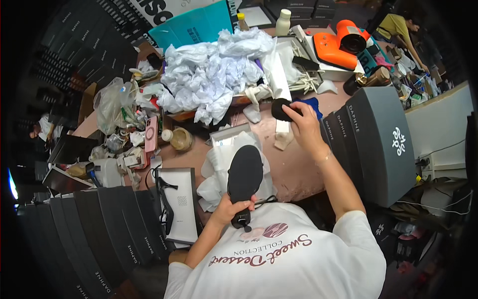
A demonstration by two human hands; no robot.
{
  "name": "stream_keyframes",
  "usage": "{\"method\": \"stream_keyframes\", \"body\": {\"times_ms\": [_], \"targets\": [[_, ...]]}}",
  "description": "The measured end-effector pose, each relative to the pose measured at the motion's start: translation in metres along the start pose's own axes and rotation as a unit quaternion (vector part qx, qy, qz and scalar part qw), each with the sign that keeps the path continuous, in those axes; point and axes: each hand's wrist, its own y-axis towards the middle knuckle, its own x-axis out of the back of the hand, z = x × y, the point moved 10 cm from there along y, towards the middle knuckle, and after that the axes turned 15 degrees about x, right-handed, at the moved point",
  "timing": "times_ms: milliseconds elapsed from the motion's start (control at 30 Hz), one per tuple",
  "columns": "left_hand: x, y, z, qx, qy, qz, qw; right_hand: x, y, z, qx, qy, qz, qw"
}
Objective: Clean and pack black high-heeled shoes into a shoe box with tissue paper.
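Shoe (245,172), narrow end clasped in left grip (229,209), broad end beyond it, right grip (304,122) pinching black pad (280,110)

Left hand (228,210) holds a black shoe (245,169) on the near side of the crumpled paper heap (204,77) — right hand (304,125) grasps a rounded black pad (279,110) to its right

Black shoe (246,172) (sole up), rounded black pad (280,110) farther right.

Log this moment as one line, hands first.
left hand: holds black shoe | right hand: touches round black pad | white paper: below shoe
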Motion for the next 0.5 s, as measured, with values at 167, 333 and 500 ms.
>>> {"method": "stream_keyframes", "body": {"times_ms": [167,333,500], "targets": [[-0.004,-0.014,-0.002,-0.010,0.034,-0.015,0.999,-0.004,0.006,0.033,0.164,-0.169,-0.021,0.972],[-0.001,-0.032,0.000,-0.057,-0.013,-0.025,0.998,0.019,-0.018,-0.014,-0.023,-0.092,-0.081,0.992],[-0.008,-0.042,0.014,-0.070,-0.037,0.025,0.997,0.032,-0.049,-0.060,-0.070,-0.235,-0.101,0.964]]}}
